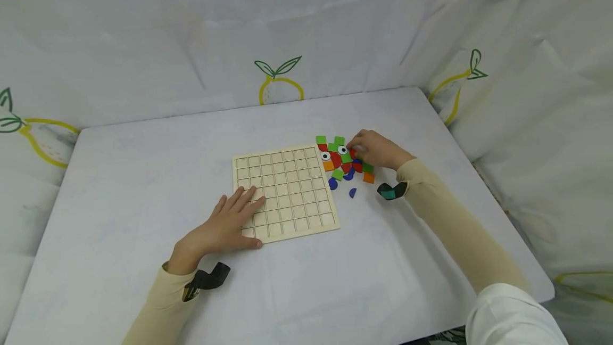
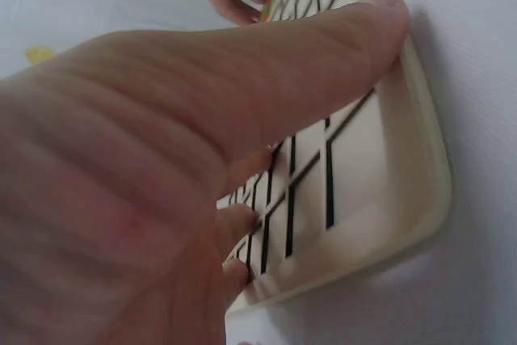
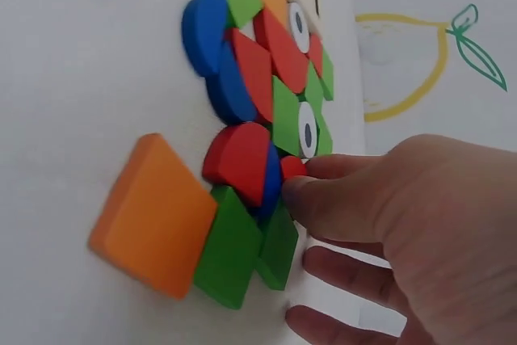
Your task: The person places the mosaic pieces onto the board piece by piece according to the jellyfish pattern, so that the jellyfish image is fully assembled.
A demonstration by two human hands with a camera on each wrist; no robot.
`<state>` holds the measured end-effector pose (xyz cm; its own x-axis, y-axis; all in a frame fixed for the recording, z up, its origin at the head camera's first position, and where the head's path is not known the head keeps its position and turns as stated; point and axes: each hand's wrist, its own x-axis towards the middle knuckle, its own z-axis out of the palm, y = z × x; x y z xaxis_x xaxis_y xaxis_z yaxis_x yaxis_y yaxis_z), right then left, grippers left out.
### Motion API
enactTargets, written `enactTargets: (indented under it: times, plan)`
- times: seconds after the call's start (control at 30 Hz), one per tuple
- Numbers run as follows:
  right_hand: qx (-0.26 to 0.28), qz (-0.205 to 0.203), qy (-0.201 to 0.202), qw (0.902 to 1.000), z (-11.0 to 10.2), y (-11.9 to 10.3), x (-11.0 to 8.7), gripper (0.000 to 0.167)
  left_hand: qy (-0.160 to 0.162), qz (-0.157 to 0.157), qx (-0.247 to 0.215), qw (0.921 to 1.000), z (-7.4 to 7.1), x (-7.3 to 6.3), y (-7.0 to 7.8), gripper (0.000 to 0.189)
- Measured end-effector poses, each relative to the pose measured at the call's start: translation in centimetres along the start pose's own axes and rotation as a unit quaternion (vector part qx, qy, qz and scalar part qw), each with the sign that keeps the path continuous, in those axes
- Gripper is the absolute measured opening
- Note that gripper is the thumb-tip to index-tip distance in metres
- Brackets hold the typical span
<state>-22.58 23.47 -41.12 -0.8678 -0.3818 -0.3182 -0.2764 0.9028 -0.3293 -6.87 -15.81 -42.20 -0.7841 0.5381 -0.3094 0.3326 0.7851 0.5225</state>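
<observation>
A pale wooden grid board [image 1: 287, 188] lies on the table. My left hand [image 1: 225, 226] rests flat on its near left corner, fingers spread over the squares and thumb [image 2: 323, 62] along the near edge. Right of the board lies a cluster of coloured pieces: green squares, orange squares [image 3: 157, 216], red and blue rounded pieces [image 3: 230, 82], and two white eye discs [image 3: 308, 128]. At the cluster's far right side, my right hand [image 1: 378, 149] pinches a small red piece [image 3: 292, 168] between thumb and index finger. The hand hides part of that piece.
A white cloth covers the table [image 1: 143, 174]. Hanging sheets with lemon drawings [image 1: 281, 87] stand behind it and at the sides. A blue piece [image 1: 353, 192] lies apart, nearer the front. Dark straps [image 1: 210, 277] are on both wrists.
</observation>
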Motion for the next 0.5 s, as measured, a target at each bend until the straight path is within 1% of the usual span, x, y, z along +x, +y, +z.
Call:
enactTargets:
  times: [0.07, 0.13, 0.23, 0.27, 0.37, 0.43, 0.5]
  plan:
    - [-0.031, 0.007, 0.007, 0.9995, 0.18, -0.19, 0.02, 0.032, 0.003, -0.004, 0.006, 1.0, 0.09, -0.11, -0.06, 0.095]
    - [-0.051, 0.023, 0.015, 0.9983, 0.2, -0.31, -0.03, 0.029, 0.008, -0.005, 0.013, 0.9999, 0.16, -0.16, -0.12, 0.095]
    - [-0.039, 0.052, 0.026, 0.9976, -0.07, -0.3, -0.08, 0.025, 0.015, -0.004, 0.023, 0.9996, 0.23, -0.15, -0.17, 0.095]
    - [-0.028, 0.059, 0.029, 0.9975, -0.2, -0.21, -0.09, 0.024, 0.016, -0.006, 0.025, 0.9995, 0.28, -0.11, -0.19, 0.095]
    - [0.04, 0.085, 0.032, 0.9951, -0.57, 0.07, -0.11, 0.025, 0.017, -0.007, 0.025, 0.9995, 0.33, -0.05, -0.2, 0.096]
    - [0.087, 0.097, 0.038, 0.9907, -0.72, 0.28, -0.14, 0.026, 0.014, -0.01, 0.02, 0.9996, 0.38, -0.02, -0.21, 0.096]
    - [0.143, 0.099, 0.057, 0.9831, -0.78, 0.34, -0.13, 0.025, 0.012, -0.012, 0.016, 0.9997, 0.4, -0.02, -0.2, 0.096]
